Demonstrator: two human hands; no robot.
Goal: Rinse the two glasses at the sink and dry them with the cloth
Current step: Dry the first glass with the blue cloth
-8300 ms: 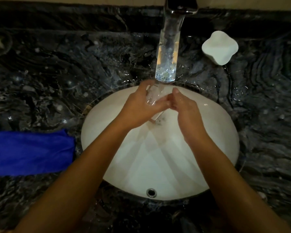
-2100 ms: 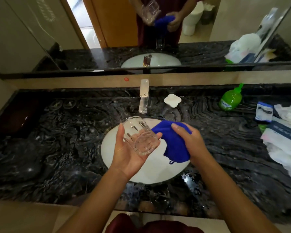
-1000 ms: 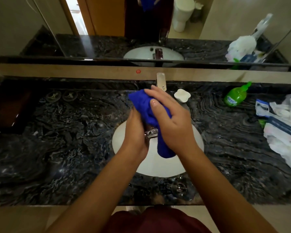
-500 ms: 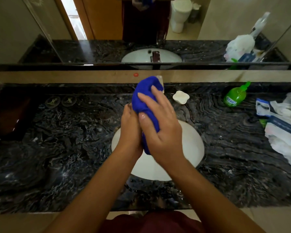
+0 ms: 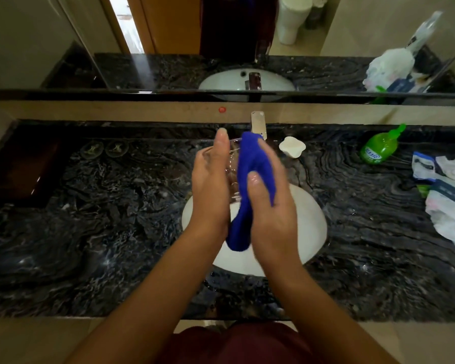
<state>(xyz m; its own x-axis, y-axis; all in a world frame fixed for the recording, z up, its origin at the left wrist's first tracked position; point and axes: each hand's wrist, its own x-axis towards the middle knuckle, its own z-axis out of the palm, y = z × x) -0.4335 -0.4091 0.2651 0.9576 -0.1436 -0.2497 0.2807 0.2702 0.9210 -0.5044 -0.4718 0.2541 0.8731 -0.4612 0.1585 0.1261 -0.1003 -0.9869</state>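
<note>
My left hand (image 5: 210,185) holds a clear glass (image 5: 232,166) above the white sink (image 5: 310,227); only a strip of the glass shows between my hands. My right hand (image 5: 271,214) presses a blue cloth (image 5: 252,164) against the glass's right side, and the cloth's tail hangs down between my wrists. The right hand is slightly blurred. A second glass is not in view. The chrome tap (image 5: 258,122) stands just behind my hands, with no water visible.
A white soap dish (image 5: 292,147) sits right of the tap. A green soap bottle (image 5: 378,148) and a pile of packets and plastic bags (image 5: 447,190) occupy the counter's right end. Two round coasters (image 5: 104,148) lie at back left. The black marble counter (image 5: 103,219) looks wet.
Both hands stay over the sink with the glass and cloth. The cloth has shifted from over the top of the glass to its right side, and a strip of glass now shows.
</note>
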